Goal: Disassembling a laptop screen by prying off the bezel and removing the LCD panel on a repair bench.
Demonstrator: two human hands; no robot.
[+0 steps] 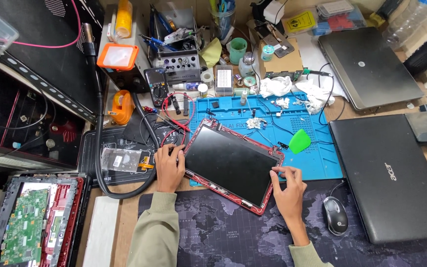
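A dark laptop screen panel in a red frame (231, 165) lies tilted across the blue work mat (317, 168) and the dark desk mat (223, 232). My left hand (168, 168) rests on the panel's left edge, fingers curled against the red frame. My right hand (287, 190) touches the panel's right edge with its fingertips, near the lower right corner. A green plastic pry pick (300, 141) lies on the blue mat just right of the panel. Both sleeves are olive.
Two closed laptops (391, 178) (369, 66) lie at the right, a mouse (335, 215) beside them. An opened red laptop base with a green board (30, 225) sits at the lower left. A multimeter (156, 86), tool racks, bottles and a black hose (97, 148) crowd the back and left.
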